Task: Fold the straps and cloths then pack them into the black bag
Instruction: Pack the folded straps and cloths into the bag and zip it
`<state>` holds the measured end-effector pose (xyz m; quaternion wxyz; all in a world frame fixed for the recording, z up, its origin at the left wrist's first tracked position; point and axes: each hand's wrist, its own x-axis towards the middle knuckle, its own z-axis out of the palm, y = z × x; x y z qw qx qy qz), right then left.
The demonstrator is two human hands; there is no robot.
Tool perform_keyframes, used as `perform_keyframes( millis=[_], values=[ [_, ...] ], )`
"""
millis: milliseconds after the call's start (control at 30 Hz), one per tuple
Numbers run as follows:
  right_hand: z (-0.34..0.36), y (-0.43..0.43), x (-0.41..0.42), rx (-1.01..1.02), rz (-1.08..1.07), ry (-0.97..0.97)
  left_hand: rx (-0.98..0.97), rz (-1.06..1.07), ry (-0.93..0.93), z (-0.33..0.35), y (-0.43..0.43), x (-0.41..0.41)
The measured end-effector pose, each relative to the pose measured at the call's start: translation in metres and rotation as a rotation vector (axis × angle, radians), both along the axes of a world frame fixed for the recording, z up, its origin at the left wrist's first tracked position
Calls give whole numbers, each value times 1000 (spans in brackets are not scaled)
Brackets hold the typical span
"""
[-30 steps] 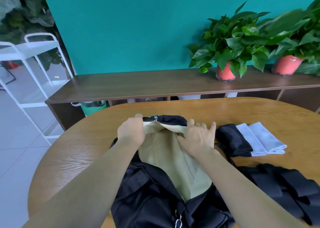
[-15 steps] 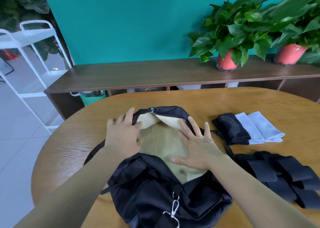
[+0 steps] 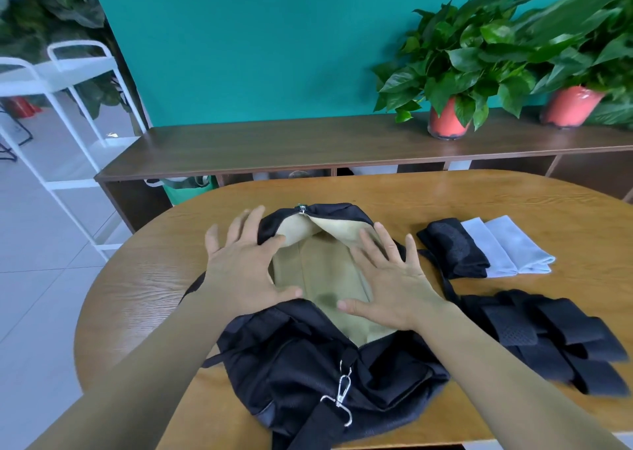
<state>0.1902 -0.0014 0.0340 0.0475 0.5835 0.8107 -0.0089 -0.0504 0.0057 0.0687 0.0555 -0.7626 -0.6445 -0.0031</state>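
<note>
Both of your hands lay flat on the open black bag (image 3: 308,364), which sat in the middle of the oval wooden table (image 3: 137,278) with its zip parted over a tan lining (image 3: 322,271). Your left hand (image 3: 243,271) rested on the left edge of the opening, fingers straight and spread wide, thumb reaching over the lining; it held nothing. Your right hand (image 3: 394,285) was splayed the same way on the right edge, palm down and gripping nothing, its thumb pointing toward the left thumb. The two thumbs were near each other but apart.

The zipper pull (image 3: 302,208) sat at the far end of the opening, where the black fabric curled back. At the near end a metal snap hook (image 3: 342,391) joined the bag to a wide black shoulder strap (image 3: 318,425) that ran out of view.

To the right of the bag lay a folded black cloth (image 3: 452,247), touching two folded pale cloths (image 3: 507,247) set side by side. Nearer to you, just beside the bag's right side, sat a pile of folded black straps (image 3: 555,336), outside the bag.

Behind the table stood a dark wooden sideboard (image 3: 274,148) with two potted plants (image 3: 448,73) against a teal wall (image 3: 257,38). A white rack (image 3: 51,83) stood at far left.
</note>
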Motion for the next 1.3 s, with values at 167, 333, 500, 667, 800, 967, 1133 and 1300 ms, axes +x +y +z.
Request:
perform_keyframes(
  millis=[167, 333, 500, 667, 800, 967, 1133, 1300],
  values=[
    [-1, -39, -9, -55, -8, -31, -143, 225, -64, -13, -32, 10],
    [-10, -49, -5, -110, -111, -64, -210, 248, -50, -12, -40, 15],
    [-2, -55, -4, -18, -68, 6, -124, 176, -25, 5, -45, 28],
    [6, -69, 14, 110, -28, 182, -62, 64, -10, 4, -54, 55],
    [0, -89, 44, 356, -25, 318, -13, -41, -52, -7, -68, 74],
    [-18, -113, 91, 438, -202, 282, -13, -86, -47, -24, -79, 89],
    [-36, -121, 128, 314, -317, 68, 12, -90, -67, -28, -78, 95],
    [-38, -117, 135, 246, -324, 28, 62, -74, -42, -23, -75, 90]
  ],
)
